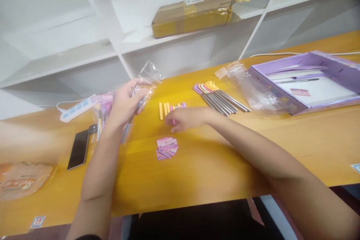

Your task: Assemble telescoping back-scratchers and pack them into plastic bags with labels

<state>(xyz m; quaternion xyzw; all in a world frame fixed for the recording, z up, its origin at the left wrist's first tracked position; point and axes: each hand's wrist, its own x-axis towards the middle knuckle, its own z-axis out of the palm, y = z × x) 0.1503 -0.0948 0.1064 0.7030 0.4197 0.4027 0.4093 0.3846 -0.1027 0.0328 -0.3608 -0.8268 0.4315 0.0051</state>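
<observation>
My left hand (128, 99) is closed around a clear plastic bag (150, 73), whose contents are hard to make out through the glare. My right hand (184, 118) reaches over a row of short pastel sticks (165, 109), fingers curled down with a pink stick (173, 121) at the fingertips. Toward me from that hand lies a small pile of pink printed cards (167, 147). Right of the row, several slim metal rods with coloured, curved ends (216, 97) are fanned out on the table.
An open purple box (295, 105) sits at the right beside crumpled clear bags (261, 97). At left are a phone (78, 149), a power strip (77, 109), filled bags (102, 107) and an orange-printed package (25, 180). A taped parcel (194, 15) rests on the shelf behind.
</observation>
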